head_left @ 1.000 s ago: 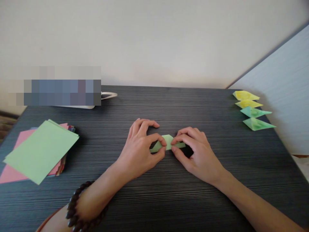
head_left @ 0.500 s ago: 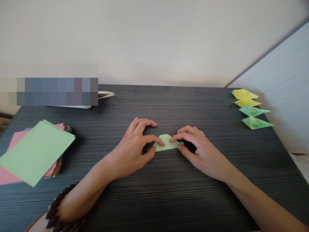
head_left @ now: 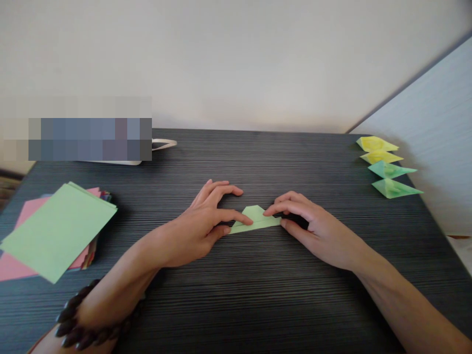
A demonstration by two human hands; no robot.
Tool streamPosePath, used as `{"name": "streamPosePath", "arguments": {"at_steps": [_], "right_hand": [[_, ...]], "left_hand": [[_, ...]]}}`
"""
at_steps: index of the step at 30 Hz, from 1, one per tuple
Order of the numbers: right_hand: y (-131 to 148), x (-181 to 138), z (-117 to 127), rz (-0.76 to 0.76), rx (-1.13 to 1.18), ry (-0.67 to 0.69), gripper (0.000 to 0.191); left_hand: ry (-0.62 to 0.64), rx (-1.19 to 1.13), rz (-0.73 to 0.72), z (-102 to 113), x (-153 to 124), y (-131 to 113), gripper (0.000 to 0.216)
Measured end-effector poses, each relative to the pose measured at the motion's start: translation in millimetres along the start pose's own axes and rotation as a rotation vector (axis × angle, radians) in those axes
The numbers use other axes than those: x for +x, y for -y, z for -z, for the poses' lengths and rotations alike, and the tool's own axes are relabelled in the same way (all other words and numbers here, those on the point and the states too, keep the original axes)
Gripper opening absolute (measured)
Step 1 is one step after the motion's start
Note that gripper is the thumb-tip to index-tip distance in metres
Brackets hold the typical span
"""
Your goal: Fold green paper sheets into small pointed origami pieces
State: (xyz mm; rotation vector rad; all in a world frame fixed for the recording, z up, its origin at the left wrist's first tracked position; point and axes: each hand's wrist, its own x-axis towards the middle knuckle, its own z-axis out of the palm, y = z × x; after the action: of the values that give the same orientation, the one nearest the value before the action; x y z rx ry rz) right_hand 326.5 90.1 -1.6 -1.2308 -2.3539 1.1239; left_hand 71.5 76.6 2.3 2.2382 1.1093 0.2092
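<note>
A small folded green paper (head_left: 256,220) lies flat on the dark striped table (head_left: 243,290), in the middle. My left hand (head_left: 206,223) pinches its left end between thumb and forefinger, with the forefinger pressing on top. My right hand (head_left: 313,226) holds the right end the same way, thumb under the edge and forefinger laid along the fold. Both hands rest on the table. A dark bead bracelet (head_left: 79,319) circles my left wrist.
A stack of coloured paper sheets (head_left: 55,231), green on top and pink below, lies at the left edge. Several folded paper pieces, yellow (head_left: 376,144) and green (head_left: 394,188), line the right side by a pale wall panel. A white object (head_left: 162,144) sits at the back left.
My hands have slid apart along the green paper, towards its two ends, and more of the flat fold shows between them. My left arm has drawn back a little.
</note>
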Motion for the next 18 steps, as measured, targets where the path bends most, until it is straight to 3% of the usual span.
{"name": "streamPosePath", "arguments": {"at_steps": [5,12,15,18], "right_hand": [[-2,0,-3,0.024,0.001,-0.02,0.038],[9,1,-18,-0.025,-0.082,-0.145,0.031],[15,2,-27,-0.059,-0.156,-0.228,0.016],[18,3,-33,-0.078,-0.217,-0.276,0.017]], "left_hand": [[-0.033,-0.013,0.01,-2,0,-4,0.05],[-0.275,0.061,0.139,-20,10,-20,0.016],[-0.277,0.058,0.143,-22,10,-20,0.015],[-0.264,0.056,0.144,-21,10,-19,0.016]]}}
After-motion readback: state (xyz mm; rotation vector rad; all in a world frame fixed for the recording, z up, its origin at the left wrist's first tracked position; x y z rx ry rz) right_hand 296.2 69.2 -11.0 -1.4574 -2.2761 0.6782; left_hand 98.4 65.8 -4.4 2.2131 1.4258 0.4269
